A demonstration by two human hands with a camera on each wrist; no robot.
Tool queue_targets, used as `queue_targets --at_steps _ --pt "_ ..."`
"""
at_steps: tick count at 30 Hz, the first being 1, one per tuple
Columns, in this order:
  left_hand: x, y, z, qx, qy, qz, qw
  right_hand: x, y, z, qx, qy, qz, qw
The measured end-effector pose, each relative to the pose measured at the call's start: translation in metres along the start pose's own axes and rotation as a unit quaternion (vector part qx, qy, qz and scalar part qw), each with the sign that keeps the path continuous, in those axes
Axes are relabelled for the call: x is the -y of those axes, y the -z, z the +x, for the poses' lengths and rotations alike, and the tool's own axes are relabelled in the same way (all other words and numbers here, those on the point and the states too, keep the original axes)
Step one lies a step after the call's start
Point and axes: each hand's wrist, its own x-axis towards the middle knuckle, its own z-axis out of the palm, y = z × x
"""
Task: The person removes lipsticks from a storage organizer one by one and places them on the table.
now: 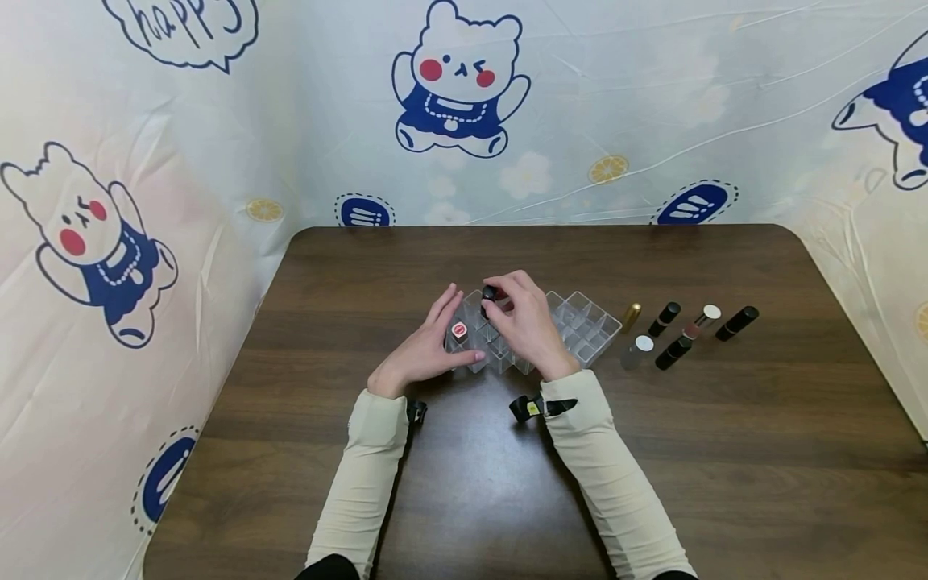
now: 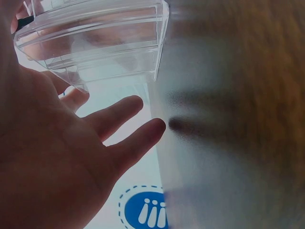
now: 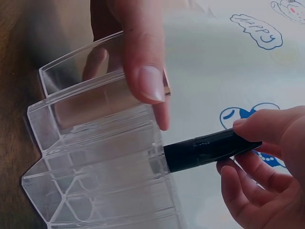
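A clear plastic lipstick organizer (image 1: 597,333) with many square compartments stands on the table between the hands. My right hand (image 1: 532,329) pinches a black lipstick tube (image 3: 209,150) between thumb and fingers. The tube's lower end is at the opening of a compartment toward the organizer's left end. My left hand (image 1: 422,348) rests at that left end, thumb along the front side and the other fingers extended toward the back. In the left wrist view, two of its fingers reach straight out, apart from the organizer. Another lipstick (image 1: 459,331) with a red-and-white end sits in a left compartment.
Right of the organizer stand a gold tube (image 1: 631,316), black tubes (image 1: 664,319) (image 1: 736,323), a white-topped clear tube (image 1: 638,352) and a dark tube (image 1: 674,352) near a white-topped one (image 1: 705,316). A cartoon-printed cloth (image 1: 551,97) hangs behind the brown table (image 1: 464,499).
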Motion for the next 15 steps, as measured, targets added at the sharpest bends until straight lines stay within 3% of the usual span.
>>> queue_targets --at_steps 15 --pt "0.0003 0.0003 -0.0003 0.0 0.003 0.0 1.0 0.0033 0.0038 -0.0003 -0.009 0.012 0.001 1.0"
